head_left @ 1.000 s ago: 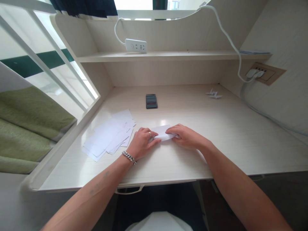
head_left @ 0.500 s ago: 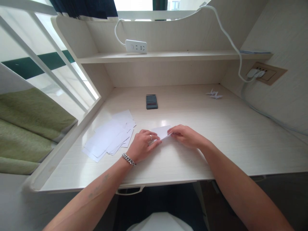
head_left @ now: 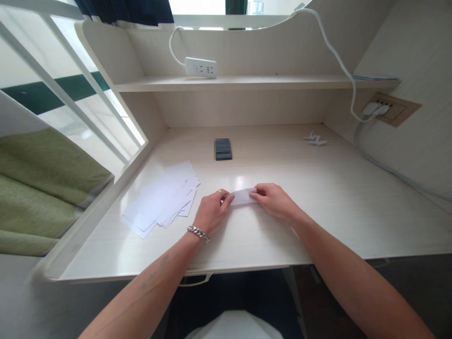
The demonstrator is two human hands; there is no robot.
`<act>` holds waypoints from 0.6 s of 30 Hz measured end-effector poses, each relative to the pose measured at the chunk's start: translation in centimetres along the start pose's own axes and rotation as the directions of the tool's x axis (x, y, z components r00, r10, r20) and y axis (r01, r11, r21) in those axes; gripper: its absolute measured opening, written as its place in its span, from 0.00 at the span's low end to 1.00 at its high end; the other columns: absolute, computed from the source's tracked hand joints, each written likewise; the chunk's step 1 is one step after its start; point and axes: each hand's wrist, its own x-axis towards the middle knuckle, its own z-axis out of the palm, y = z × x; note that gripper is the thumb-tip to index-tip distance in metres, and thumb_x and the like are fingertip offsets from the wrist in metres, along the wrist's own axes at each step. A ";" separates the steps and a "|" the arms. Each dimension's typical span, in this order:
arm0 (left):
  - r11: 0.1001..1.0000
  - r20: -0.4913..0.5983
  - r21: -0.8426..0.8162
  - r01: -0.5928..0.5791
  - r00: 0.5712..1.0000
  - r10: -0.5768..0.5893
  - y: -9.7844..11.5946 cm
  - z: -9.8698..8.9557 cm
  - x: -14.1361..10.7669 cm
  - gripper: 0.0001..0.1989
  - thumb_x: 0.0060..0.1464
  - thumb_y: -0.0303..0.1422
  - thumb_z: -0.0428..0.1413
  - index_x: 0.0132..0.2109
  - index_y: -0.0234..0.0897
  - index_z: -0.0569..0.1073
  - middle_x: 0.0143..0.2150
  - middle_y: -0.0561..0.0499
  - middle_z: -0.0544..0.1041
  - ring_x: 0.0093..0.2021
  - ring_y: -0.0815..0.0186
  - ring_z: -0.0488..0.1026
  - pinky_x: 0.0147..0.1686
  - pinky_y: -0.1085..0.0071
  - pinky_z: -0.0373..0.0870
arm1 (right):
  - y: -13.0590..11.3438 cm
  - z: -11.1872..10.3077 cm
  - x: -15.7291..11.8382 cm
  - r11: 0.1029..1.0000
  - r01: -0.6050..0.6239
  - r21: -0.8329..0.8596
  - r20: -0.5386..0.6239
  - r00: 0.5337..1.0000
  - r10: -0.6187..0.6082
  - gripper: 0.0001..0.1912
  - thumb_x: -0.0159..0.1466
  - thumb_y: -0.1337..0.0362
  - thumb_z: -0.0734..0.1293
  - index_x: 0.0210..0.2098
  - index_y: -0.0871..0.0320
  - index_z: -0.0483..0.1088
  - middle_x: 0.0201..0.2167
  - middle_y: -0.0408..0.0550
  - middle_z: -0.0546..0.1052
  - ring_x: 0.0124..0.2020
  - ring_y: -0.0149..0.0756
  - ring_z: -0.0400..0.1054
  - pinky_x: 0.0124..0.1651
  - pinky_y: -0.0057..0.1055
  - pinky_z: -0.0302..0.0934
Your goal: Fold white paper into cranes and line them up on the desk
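A small strip of folded white paper (head_left: 242,197) is stretched between my two hands, over the middle of the desk near its front. My left hand (head_left: 215,207), with a ring and a chain bracelet, pinches the paper's left end between thumb and fingers. At the right end, my right hand (head_left: 271,197) grips it the same way. Left of my left hand lies a loose, overlapping pile of white paper sheets (head_left: 162,197).
A dark flat object (head_left: 223,149) lies behind my hands. Small folded white paper figures (head_left: 316,140) sit at the back right of the desk (head_left: 353,202). A white power strip (head_left: 201,68) rests on the shelf (head_left: 254,84), and a cable hangs at the right.
Both hands now pinch the paper by its ends. My left hand has closed in from lying spread on it, and the paper has turned to show a narrow strip facing me.
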 end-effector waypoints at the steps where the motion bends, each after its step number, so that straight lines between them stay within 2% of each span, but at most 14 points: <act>1: 1.000 -0.013 -0.005 0.018 1.000 -0.018 0.1 0.1 0.1 0.16 0.62 0.43 0.49 0.37 0.39 0.76 0.29 0.51 0.77 0.30 0.65 0.72 0.33 0.69 0.64 | -0.1 0.1 0.0 1.000 -0.017 -0.008 -0.011 1.000 0.017 0.14 0.62 0.56 0.62 0.23 0.56 0.67 0.23 0.42 0.71 0.26 0.32 0.61 0.29 0.29 0.50; 5: 0.997 -0.037 0.025 0.071 0.997 -0.070 0.1 0.6 0.4 0.16 0.62 0.43 0.48 0.38 0.40 0.76 0.30 0.50 0.78 0.31 0.63 0.74 0.32 0.69 0.63 | -0.5 0.3 0.0 0.995 -0.100 -0.028 -0.031 0.995 0.099 0.13 0.61 0.56 0.63 0.25 0.56 0.69 0.27 0.45 0.75 0.29 0.35 0.65 0.30 0.30 0.52; 10: 0.987 -0.025 0.082 0.137 0.990 -0.136 0.0 0.8 0.5 0.13 0.61 0.42 0.49 0.43 0.41 0.74 0.30 0.51 0.79 0.31 0.61 0.75 0.31 0.68 0.64 | -0.8 0.5 0.1 0.986 -0.167 -0.013 -0.040 0.985 0.166 0.09 0.60 0.57 0.64 0.33 0.54 0.74 0.34 0.47 0.80 0.35 0.39 0.71 0.35 0.31 0.56; 18: 0.972 -0.009 0.118 0.206 0.979 -0.206 0.1 0.7 0.9 0.16 0.60 0.43 0.51 0.50 0.40 0.69 0.29 0.52 0.80 0.33 0.59 0.77 0.31 0.67 0.64 | -0.8 0.6 0.0 0.959 -0.278 0.044 -0.040 0.959 0.280 0.11 0.59 0.57 0.66 0.40 0.52 0.71 0.31 0.45 0.80 0.33 0.40 0.72 0.34 0.32 0.58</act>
